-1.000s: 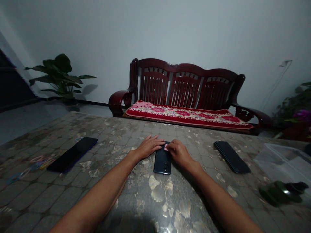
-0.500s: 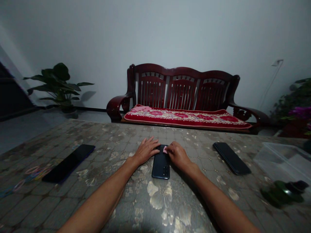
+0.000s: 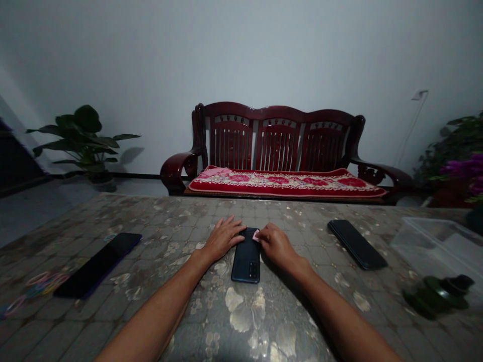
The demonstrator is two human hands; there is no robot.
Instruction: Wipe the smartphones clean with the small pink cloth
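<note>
A dark blue phone (image 3: pixel 243 264) lies on the table with its camera side up and its camera block at the near end. My left hand (image 3: pixel 222 238) rests at its left side, fingers spread, with the thumb and fingertips touching the far left part of the phone. In the fingers of my right hand (image 3: pixel 274 241) is pinched a small pink cloth (image 3: pixel 256 235), against the phone's far right corner. Most of the cloth is hidden by the fingers.
On the left lies a dark phone (image 3: pixel 100 264) beside colourful rubber bands (image 3: pixel 47 284). To the right are another black phone (image 3: pixel 356 244), a clear plastic box (image 3: pixel 426 241) and a green bottle (image 3: pixel 433 296). Beyond the patterned table (image 3: pixel 162 216) stands a wooden bench (image 3: pixel 277 113).
The camera view has shifted a little. Both hands stay at the phone, and the right one still pinches the pink cloth at its far right corner.
</note>
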